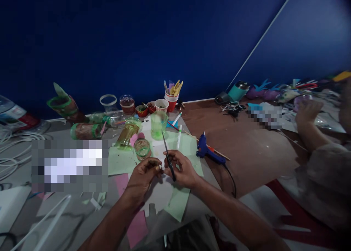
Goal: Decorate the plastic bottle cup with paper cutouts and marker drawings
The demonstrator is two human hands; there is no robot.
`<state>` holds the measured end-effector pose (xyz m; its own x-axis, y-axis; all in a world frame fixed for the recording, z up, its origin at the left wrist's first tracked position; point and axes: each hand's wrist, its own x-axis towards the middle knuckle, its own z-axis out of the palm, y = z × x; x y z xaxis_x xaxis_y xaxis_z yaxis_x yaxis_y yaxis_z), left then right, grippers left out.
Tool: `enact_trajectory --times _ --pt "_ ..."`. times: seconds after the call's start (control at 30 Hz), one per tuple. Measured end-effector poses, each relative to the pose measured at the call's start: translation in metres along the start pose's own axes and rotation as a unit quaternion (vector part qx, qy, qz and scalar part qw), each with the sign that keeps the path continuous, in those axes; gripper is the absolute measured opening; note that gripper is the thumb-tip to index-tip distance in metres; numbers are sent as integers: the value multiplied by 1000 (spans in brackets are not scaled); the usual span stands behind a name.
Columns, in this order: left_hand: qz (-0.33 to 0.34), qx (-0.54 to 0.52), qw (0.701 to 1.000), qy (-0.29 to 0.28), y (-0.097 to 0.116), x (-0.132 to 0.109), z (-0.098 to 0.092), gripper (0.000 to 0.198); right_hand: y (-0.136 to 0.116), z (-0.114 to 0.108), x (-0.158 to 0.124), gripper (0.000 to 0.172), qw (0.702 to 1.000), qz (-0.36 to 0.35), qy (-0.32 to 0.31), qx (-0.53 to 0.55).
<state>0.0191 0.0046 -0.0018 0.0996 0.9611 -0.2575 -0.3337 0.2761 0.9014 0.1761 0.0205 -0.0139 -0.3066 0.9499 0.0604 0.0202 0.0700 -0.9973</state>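
My right hand is closed round a pair of scissors, whose thin blades point up and away from me. My left hand is pinched on a small piece I cannot make out, held against my right hand. Both hands hover over light green paper sheets and a white sheet. A small clear cup stands just beyond my left hand. A green-tinted plastic cup and a cut yellow-green bottle stand farther back.
A blue glue gun with its cord lies right of my hands. A red cup of tools, small bowls and cut bottles line the blue wall. Pink paper lies near me. Another person's arm rests at the right. White cables lie left.
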Motion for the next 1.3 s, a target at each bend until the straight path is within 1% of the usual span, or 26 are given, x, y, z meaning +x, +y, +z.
enact_trajectory --times 0.1,0.2,0.27,0.33,0.4,0.5,0.6,0.67,0.77,0.87,0.97,1.03,1.13,1.3 --pt "-4 -26 1000 2 0 2 1 28 1 1 1 49 1000 1 11 23" --pt "-18 -46 999 8 -1 2 1 35 4 2 3 49 999 -20 24 40" --pt "-20 -43 999 11 -2 2 2 35 7 1 5 48 998 -36 27 54" --pt "-17 -38 999 5 -4 1 1 33 10 1 5 48 997 -49 16 64" --pt "-23 -52 998 -10 -6 0 1 31 12 1 5 48 996 -64 -2 64" --pt "-57 -89 994 -37 -9 -1 0 30 14 1 3 45 994 -77 -25 74" --pt "-92 -116 988 -53 -11 -2 -1 30 14 1 0 43 993 -79 -33 87" --pt "-107 -133 983 -72 -13 -2 -1 30 14 1 -2 42 993 -71 -33 85" --pt "-110 -138 979 -97 -15 -3 -2 26 12 2 -3 41 995 -35 -23 86" --pt "-100 -118 984 -94 -14 -3 -2 22 7 2 0 40 998 9 10 69" --pt "-74 -58 993 -67 -11 -3 -2 23 3 1 4 40 998 31 36 41" --pt "-56 -10 997 -53 -12 -2 -2 24 2 1 6 40 998 42 35 34" --pt "-29 38 998 -46 -14 -1 -1 23 3 0 7 42 997 57 24 39" --pt "17 116 992 -40 -12 -4 2 19 2 -1 8 44 994 84 10 67"
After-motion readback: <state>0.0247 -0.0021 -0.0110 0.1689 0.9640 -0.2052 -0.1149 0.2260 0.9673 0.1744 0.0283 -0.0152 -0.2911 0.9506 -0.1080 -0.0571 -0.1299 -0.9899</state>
